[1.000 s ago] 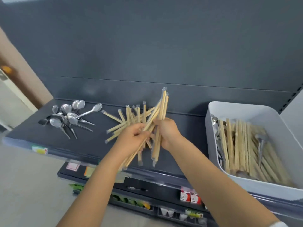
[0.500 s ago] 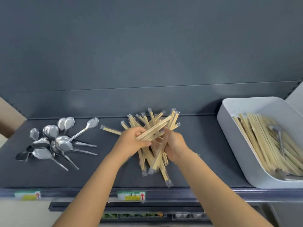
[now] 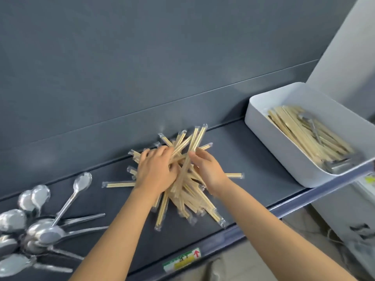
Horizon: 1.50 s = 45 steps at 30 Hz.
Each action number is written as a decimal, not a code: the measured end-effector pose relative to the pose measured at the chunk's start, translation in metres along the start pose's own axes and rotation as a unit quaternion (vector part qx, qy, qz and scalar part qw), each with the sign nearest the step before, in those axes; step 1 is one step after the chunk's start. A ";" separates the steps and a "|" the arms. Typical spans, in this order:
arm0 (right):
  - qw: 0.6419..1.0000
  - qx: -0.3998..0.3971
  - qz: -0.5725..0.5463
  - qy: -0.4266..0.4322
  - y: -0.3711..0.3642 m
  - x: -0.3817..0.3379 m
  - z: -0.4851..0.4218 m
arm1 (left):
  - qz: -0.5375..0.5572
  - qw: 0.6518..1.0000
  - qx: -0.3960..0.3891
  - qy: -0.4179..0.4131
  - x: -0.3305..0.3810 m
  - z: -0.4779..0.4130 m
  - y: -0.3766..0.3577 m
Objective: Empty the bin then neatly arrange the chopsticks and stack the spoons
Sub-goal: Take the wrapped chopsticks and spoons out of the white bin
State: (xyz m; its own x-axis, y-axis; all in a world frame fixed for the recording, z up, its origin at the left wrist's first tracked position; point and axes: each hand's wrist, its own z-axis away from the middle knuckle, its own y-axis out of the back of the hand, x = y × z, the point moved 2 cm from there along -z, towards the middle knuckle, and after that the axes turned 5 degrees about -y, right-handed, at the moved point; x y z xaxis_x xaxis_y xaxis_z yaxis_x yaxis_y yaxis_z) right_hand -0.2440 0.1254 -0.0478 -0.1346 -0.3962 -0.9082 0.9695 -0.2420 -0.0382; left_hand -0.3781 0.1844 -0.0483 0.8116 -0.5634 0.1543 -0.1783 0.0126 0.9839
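The chopsticks [image 3: 188, 199] lie in a messy pile in the middle of the frame, on the dark shelf [image 3: 253, 159]; each one is in a clear wrap; they point all ways and cross over each other. The left hand [image 3: 156, 171] sits on top of the pile, its fingers curled round some of them; the right hand [image 3: 209, 171] is just beside it, and its thumb and fingers grip a few that tilt up toward the top of the frame. The spoons [image 3: 40, 230] lie in a loose heap at the lower left, apart from the pile; they look blurry. The bin [image 3: 274, 151] is white and stands at the right of the frame on the same shelf; more chopsticks and some spoons lie inside it. A small green and yellow label [image 3: 182, 260] sits on the shelf's front edge, low in the middle.
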 end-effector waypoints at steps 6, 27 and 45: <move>0.971 0.165 0.171 0.035 0.019 -0.003 0.027 | 0.002 0.995 0.053 -0.085 0.009 -0.014 0.022; 0.864 0.268 0.407 0.125 0.326 -0.036 0.131 | -0.051 0.977 0.057 -0.201 0.342 -0.089 0.001; 0.821 0.058 0.568 -0.013 0.402 -0.065 -0.054 | -0.027 0.980 -0.124 0.153 0.313 -0.218 -0.040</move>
State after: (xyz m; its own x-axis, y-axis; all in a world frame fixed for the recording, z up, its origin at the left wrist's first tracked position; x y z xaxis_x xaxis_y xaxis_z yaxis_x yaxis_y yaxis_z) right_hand 0.1656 0.1014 -0.0266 0.8368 -0.4429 -0.3219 0.4474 0.2142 0.8683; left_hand 0.0046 0.1872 -0.0202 0.9517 -0.2951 0.0845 -0.0208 0.2125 0.9769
